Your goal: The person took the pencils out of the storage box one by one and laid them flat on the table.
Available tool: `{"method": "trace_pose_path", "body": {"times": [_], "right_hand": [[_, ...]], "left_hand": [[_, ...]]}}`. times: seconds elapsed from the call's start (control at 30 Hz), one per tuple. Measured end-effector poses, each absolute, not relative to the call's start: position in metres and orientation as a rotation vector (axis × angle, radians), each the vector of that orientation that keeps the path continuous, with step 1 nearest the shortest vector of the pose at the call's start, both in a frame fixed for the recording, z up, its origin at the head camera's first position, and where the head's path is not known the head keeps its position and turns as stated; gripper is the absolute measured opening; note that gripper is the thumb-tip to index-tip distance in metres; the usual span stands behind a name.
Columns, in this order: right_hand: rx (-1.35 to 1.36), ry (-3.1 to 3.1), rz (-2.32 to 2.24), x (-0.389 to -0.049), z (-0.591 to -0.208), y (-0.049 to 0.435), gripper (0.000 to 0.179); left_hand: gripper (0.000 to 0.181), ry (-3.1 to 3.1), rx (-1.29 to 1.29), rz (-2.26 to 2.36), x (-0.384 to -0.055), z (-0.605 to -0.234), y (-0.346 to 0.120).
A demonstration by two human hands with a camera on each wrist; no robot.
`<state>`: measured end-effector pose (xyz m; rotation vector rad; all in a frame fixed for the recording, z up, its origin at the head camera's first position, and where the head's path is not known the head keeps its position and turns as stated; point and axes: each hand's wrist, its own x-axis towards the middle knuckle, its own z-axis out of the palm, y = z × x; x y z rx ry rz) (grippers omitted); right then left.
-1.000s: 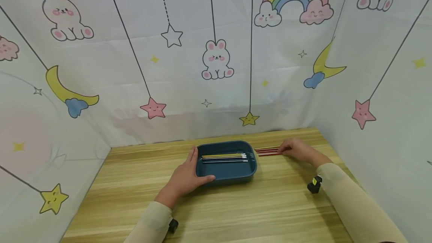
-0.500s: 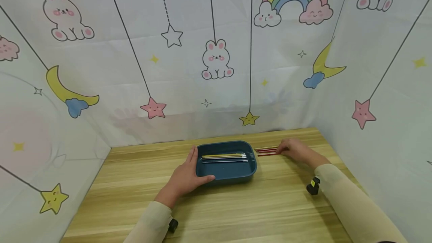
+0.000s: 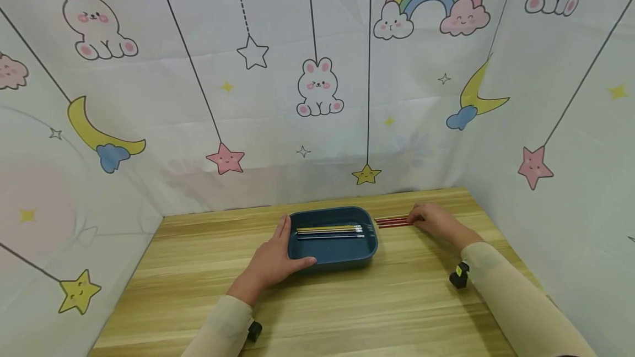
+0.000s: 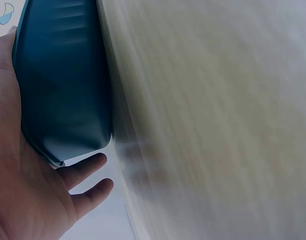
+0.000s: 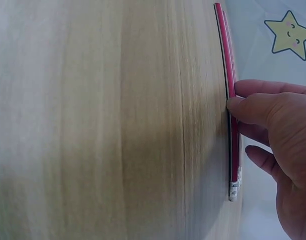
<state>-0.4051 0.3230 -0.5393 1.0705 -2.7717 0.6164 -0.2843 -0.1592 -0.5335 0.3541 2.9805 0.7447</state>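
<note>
Red pencils (image 3: 393,226) lie at the far right of the wooden table (image 3: 347,313), just beyond the right end of the blue tray (image 3: 332,251), their long axes running left to right, their left ends facing its wall. Nearest is the right hand (image 3: 439,223), which comes in from the right and pinches at least one of them between thumb and fingers; how many it grips, I cannot tell. The left hand (image 3: 272,260), well apart, rests with fingers and thumb spread against the tray's left end. Inside the tray, other pencils (image 3: 329,231) lie roughly parallel to the red ones.
</note>
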Motion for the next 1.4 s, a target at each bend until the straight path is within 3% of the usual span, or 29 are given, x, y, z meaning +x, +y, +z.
{"method": "trace_pose_path", "body": {"times": [0.53,0.83,1.1,1.4], "right_hand": [[0.914,-2.827,0.86,-0.397,-0.532,0.319,0.013],[0.797,-2.86,1.085,-0.38,-0.502,0.281,0.019],[1.028,-2.8,1.248,-0.37,-0.488,0.226,0.022],[1.266,-2.787,1.007,-0.37,-0.483,0.178,0.021]], "left_hand": [[0.138,2.98,0.362,0.765,-0.283,-0.534,-0.158],[0.138,2.975,0.352,0.771,-0.284,-0.533,-0.158],[0.137,2.967,0.343,0.768,-0.282,-0.532,-0.159],[0.137,2.963,0.342,0.784,-0.284,-0.532,-0.158]]}}
